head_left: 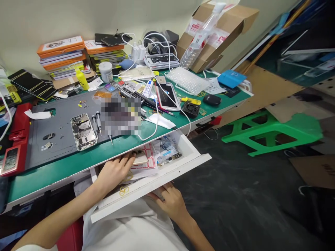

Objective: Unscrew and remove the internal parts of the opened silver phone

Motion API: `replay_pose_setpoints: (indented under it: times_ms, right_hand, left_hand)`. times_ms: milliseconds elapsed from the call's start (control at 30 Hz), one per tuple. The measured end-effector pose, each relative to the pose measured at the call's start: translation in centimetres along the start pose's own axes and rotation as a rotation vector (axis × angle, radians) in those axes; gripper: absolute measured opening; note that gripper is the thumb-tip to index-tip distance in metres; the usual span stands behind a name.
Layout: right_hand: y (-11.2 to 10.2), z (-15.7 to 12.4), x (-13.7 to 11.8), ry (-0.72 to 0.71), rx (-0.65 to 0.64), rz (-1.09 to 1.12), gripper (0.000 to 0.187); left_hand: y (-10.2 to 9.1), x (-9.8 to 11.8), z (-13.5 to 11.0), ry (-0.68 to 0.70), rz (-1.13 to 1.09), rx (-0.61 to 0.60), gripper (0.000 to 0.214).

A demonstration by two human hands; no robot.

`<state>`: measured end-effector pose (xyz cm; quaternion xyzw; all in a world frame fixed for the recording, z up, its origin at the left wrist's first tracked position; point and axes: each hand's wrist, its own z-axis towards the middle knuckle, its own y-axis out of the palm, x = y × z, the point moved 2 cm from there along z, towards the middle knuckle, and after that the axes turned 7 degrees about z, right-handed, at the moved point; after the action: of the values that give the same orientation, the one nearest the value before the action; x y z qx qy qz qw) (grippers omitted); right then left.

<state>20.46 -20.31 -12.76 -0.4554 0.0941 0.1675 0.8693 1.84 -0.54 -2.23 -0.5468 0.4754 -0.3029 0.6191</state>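
Note:
A white drawer is pulled out from under the green-topped desk, across my lap. My left hand reaches inside it, fingers stretched out, fingertips by a pale phone-like piece with a camera hole. Beneath lie papers with red print, and clear bags of small parts fill the far end. Yellow rubber bands lie along the drawer's near side. My right hand grips the drawer front from below, its fingertips hidden under the edge. On the desk, an opened phone rests beside small screwdrivers.
A grey work mat and red holder are on the desk's left. Stacked boxes, a cardboard box, a plastic bottle and cables stand behind. A green stool is on the right. Part of the mat is blurred out.

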Motion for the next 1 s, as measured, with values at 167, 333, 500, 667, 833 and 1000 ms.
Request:
replay_pose_setpoints:
  times_ms: [167,333,500,667,833,1000]
  right_hand:
    - [0.1,-0.1,0.0,0.015,-0.005,-0.003,0.038]
    - [0.0,0.4,0.0,0.025,-0.003,0.020,0.039]
    - [-0.1,2.2,0.3,0.023,-0.016,0.096,0.024]
    - [0.6,4.8,-0.4,0.059,-0.024,0.117,0.016]
    - [0.1,9.0,-1.8,0.012,-0.026,0.207,0.013]
    - [-3.1,17.2,-3.3,0.053,0.081,0.465,0.019]
  left_hand:
    - [-0.1,0.3,0.9,-0.021,-0.112,-0.074,0.048]
    - [-2.5,-0.8,-0.8,0.071,-0.451,0.001,0.042]
    - [-7.3,-2.2,-4.9,0.009,-0.575,0.283,0.031]
    - [-8.9,-3.8,-7.3,-0.223,-0.349,0.567,0.021]
    - [-7.9,-5.3,-8.2,-0.409,-0.292,0.655,0.024]
    - [-10.7,-2.7,-12.7,-0.247,-0.578,0.667,0.029]
